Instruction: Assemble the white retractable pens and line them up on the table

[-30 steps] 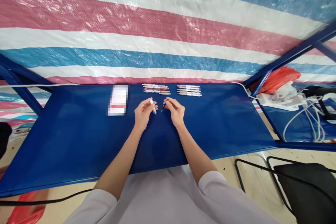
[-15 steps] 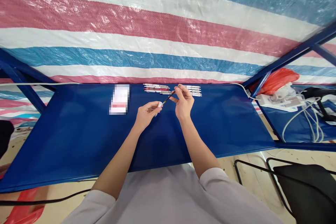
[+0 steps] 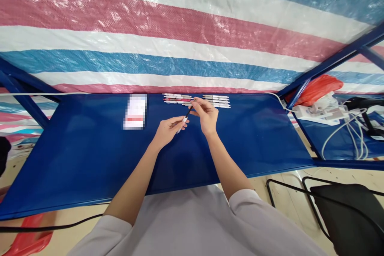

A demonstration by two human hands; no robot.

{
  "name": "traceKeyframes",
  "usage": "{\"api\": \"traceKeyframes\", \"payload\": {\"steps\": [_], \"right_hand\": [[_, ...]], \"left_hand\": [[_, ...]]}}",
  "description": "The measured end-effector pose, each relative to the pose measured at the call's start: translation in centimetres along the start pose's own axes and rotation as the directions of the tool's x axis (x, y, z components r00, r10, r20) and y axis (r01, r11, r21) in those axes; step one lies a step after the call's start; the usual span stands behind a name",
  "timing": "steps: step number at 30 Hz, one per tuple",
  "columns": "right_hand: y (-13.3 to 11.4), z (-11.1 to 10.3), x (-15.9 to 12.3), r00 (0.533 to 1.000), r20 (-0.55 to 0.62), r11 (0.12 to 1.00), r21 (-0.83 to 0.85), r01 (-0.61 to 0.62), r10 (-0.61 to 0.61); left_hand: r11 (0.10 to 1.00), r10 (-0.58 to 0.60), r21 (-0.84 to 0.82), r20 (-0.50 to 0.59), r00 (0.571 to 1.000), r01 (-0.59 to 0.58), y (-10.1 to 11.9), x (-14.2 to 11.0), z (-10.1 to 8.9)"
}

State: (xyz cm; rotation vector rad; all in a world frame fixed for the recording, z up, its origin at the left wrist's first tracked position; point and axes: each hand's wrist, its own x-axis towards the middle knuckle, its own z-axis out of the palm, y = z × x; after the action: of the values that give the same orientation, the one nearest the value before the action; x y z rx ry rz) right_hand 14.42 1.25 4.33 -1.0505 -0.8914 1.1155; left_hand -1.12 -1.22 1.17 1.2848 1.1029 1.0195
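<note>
Head camera feed shows me both bare hands raised over a blue table (image 3: 255, 140), close together near its middle. I see the left hand (image 3: 168, 131) with thumb and fingers pinched closed around a white pen barrel (image 3: 185, 119), which tilts with its upper end toward the right. The right hand (image 3: 207, 115), a little higher and farther over the table, pinches a thin dark rod (image 3: 189, 112) at its upper end between thumb and fingertips. From where I sit, the rod slants down to the barrel's upper end and lines up with it; how deep it goes, I cannot tell. Beyond the hands, near the back edge, I have two groups of pens: the left group (image 3: 177, 99) includes a red one, and the right group (image 3: 216, 101) lies partly behind the right hand. Left of them lies a pixelated white rectangle (image 3: 135, 112).
</note>
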Motion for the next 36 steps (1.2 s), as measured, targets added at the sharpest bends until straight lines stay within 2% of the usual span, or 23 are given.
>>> {"api": "traceKeyframes", "payload": {"steps": [6,13,20,25,31,36], "right_hand": [[0.5,0.1,-0.5,0.995,0.094,0.999,-0.037,-0.016,0.02],[1.0,0.0,-0.6,0.996,0.087,1.0,-0.013,-0.027,0.028],[1.4,-0.1,-0.3,0.998,0.062,0.998,-0.057,-0.024,0.027],[1.7,-0.1,-0.3,0.998,0.051,0.999,-0.017,-0.047,0.048],[2.3,-0.3,0.0,0.996,0.065,0.997,-0.05,-0.052,0.056],[2.4,-0.4,0.3,0.983,0.123,0.989,-0.073,-0.128,0.136]], "left_hand": [[0.999,-0.007,-0.044,-0.009,1.0,0.007,-0.5,0.1,0.0],[0.995,-0.063,-0.081,-0.026,0.998,0.061,-1.1,0.1,-0.1],[0.993,-0.07,-0.094,-0.01,0.997,0.069,-1.0,0.1,0.0],[0.993,-0.051,-0.104,-0.018,0.999,0.049,-1.1,0.4,0.1],[0.996,-0.047,-0.078,-0.051,0.998,0.043,-1.5,0.4,-0.2],[0.999,-0.034,-0.042,-0.075,0.997,0.031,-1.9,0.5,-0.4]]}}
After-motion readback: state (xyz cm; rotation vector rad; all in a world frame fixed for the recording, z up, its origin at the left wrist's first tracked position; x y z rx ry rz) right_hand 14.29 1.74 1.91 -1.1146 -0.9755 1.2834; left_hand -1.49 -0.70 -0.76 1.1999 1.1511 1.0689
